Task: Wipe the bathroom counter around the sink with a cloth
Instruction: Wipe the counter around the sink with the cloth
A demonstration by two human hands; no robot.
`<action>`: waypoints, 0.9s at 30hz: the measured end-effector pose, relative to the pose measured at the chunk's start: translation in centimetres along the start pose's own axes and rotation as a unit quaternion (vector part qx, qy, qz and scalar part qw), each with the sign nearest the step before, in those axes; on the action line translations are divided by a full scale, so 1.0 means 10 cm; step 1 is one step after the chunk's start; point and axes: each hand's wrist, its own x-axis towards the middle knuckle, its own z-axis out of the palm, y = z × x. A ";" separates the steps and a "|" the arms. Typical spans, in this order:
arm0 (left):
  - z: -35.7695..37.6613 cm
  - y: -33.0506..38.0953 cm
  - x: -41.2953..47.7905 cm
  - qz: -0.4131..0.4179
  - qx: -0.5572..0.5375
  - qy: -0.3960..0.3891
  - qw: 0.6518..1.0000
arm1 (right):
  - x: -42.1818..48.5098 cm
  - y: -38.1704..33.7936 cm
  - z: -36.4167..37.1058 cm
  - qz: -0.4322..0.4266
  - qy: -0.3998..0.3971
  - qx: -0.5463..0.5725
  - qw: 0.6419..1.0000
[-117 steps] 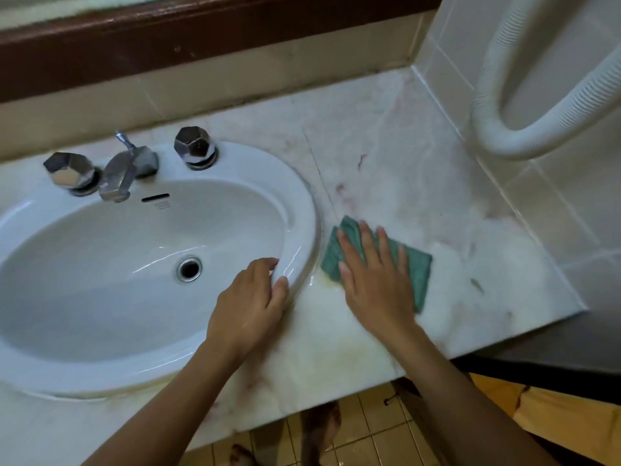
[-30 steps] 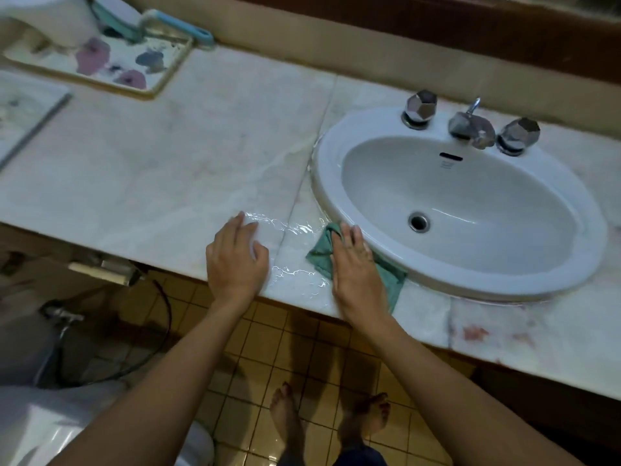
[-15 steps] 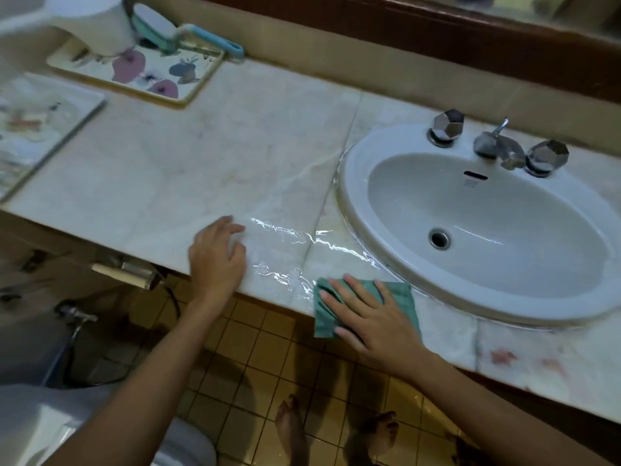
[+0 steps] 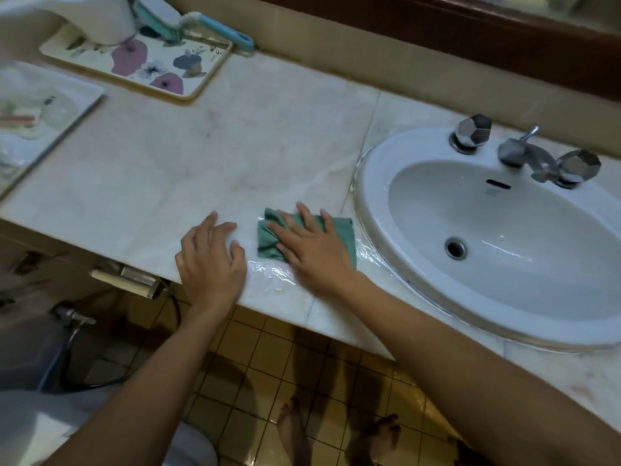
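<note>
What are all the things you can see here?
counter: 1, pale marble, middle
sink: 1, white, set in the counter at right
cloth: 1, green, on the counter left of the sink
tap handles: 2, silver, at the sink's back
spout: 1, silver, between the handles
flowered tray: 1, cream, back left
brush: 1, blue handle, at that tray's back edge
puddle: 1, shiny, in front of the cloth
floor tiles: many, yellow-brown, below the counter
feet: 2, bare, on the tiles
left hand: 1, resting on the counter beside the cloth
right hand: 1, pressing flat on the cloth
</note>
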 end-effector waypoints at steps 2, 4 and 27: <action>0.00 0.00 0.01 0.000 0.003 0.000 1.000 | 0.21 0.10 -0.04 -0.001 -0.016 -0.036 0.999; -0.01 0.00 0.01 0.001 0.001 0.000 1.000 | 0.26 0.23 -0.05 0.030 -0.020 -0.043 0.998; -0.09 0.21 -0.20 -0.025 -0.062 -0.064 0.996 | -2.87 0.91 -0.08 0.067 0.077 0.122 0.987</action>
